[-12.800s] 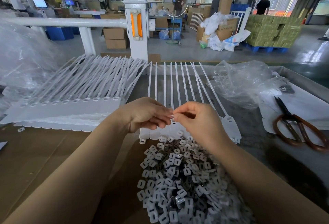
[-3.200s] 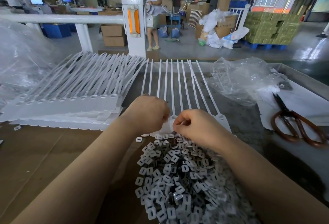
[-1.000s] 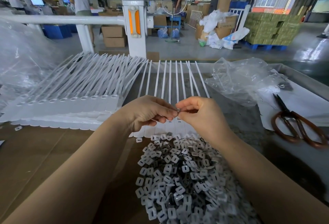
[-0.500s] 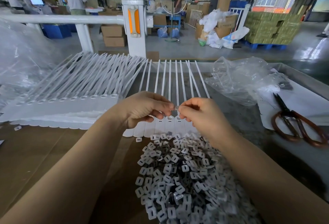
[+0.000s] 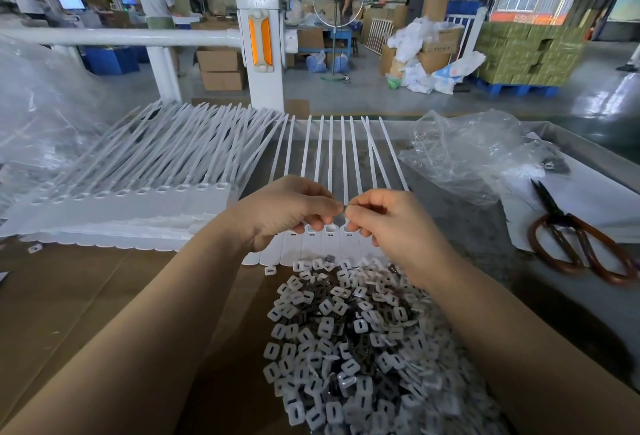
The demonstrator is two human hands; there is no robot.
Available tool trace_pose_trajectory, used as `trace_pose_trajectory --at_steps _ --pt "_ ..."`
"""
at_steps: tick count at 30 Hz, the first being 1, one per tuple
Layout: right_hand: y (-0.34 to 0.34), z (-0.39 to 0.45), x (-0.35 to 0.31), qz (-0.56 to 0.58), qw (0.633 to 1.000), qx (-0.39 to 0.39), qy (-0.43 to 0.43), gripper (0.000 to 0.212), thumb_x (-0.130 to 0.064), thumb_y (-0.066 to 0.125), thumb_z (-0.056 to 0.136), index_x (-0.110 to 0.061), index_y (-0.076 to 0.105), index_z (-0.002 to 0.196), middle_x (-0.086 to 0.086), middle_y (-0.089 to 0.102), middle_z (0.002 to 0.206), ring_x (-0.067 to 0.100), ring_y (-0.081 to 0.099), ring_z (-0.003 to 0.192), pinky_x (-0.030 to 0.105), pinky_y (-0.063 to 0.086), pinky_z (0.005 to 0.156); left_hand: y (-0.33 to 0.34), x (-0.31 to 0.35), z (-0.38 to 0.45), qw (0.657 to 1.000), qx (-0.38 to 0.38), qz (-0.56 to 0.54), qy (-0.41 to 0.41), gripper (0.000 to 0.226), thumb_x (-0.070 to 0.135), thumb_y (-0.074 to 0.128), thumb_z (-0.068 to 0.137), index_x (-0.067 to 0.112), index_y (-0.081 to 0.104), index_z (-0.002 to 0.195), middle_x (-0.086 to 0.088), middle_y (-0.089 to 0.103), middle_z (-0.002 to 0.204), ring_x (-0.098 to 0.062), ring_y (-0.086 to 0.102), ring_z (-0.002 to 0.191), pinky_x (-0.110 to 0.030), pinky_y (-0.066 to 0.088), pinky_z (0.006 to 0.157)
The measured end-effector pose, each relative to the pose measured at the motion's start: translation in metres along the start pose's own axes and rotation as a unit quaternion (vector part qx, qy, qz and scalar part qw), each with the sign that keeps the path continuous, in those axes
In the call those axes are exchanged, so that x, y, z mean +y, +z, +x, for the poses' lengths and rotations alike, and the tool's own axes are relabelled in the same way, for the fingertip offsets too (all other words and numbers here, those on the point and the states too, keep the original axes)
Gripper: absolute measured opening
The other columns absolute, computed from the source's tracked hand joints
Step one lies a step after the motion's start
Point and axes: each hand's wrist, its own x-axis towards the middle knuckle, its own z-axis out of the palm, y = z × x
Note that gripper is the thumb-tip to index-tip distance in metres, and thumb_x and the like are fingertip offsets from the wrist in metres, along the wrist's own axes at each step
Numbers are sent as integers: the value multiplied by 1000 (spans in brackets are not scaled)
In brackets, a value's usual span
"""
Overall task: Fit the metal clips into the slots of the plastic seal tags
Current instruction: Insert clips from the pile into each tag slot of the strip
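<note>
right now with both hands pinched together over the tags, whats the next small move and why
Probably lower the small metal clip, pinched between the left hand and right hand, into an open slot in the row of white plastic seal tags directly below; it isn't seated yet.

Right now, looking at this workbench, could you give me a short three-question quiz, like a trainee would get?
1. True or false: the scissors lie to the right of both hands.
2. Which is nearest the person? A) pile of small clips B) stack of white tags C) clear plastic bag
3. Fill in: the left hand and right hand meet fingertip to fingertip above a row of white ____.

Key: 1 true; 2 A; 3 tags.
</note>
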Motion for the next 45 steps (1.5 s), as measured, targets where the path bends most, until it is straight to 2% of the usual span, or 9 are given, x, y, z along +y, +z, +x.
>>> trace_pose_trajectory --at_steps 4,8,12,15,20,28,36,42,45 --pt "0 0 1 -20 1000 -3 -15 18 -14 61 95 -25 70 83 -15 69 65 -7 57 57 7 40 50 1 1 -1 1000 11 6 8 6 15 68 86 11 71 89 1 67 72 -8 57 66 -25 40 63" --pt "0 -1 6 -229 972 -11 -56 25 -13 54 98 -25 73 110 -13 73 100 0 60 58 10 41 45 4 -2 1 993 114 33 12 12 23 69 87 23 70 75 16 62 61 -7 55 68 -24 37 62" --pt "4 -6 8 -359 928 -79 -61 34 -14 58 95 -29 69 123 -6 61 122 11 61 98 22 52 81 10 -9 3 989 143 36 -24 10 26 71 89 21 71 80 8 65 76 -8 56 73 -24 38 62" --pt "4 -5 8 -368 924 -89 -53 39 -10 60 92 -33 69 122 -6 57 118 13 59 100 32 54 87 18 -14 7 987 136 64 -49 7 24 72 88 17 72 86 1 69 84 -14 61 81 -26 44 66" --pt "4 -4 9 -359 927 -94 -53 36 -12 58 93 -33 71 119 -6 57 117 15 59 103 36 54 89 24 -19 12 977 139 144 -73 8 30 73 83 24 71 79 2 70 86 -25 62 100 -54 40 104" --pt "2 -4 11 -348 931 -92 -56 29 -22 58 95 -33 71 119 -7 57 120 14 60 99 33 52 87 26 -21 14 955 180 223 -80 15 41 71 84 27 71 80 6 68 77 -17 59 90 -53 32 106" --pt "2 -4 10 -352 930 -90 -55 28 -23 58 96 -33 71 120 -7 57 122 12 58 101 29 50 86 24 -23 16 966 170 177 -76 12 35 75 81 25 70 78 3 68 77 -19 62 84 -54 47 98" --pt "2 -4 10 -352 930 -93 -53 29 -23 58 96 -32 71 120 -6 57 123 13 59 102 27 49 86 27 -25 18 955 197 208 -82 12 39 71 84 28 71 78 8 69 77 -18 59 92 -51 31 103" --pt "2 -4 10 -351 930 -93 -53 28 -24 57 96 -32 71 120 -6 57 124 13 59 103 26 48 85 27 -26 19 958 198 187 -91 13 40 72 83 27 71 79 7 70 80 -17 60 93 -42 27 92"
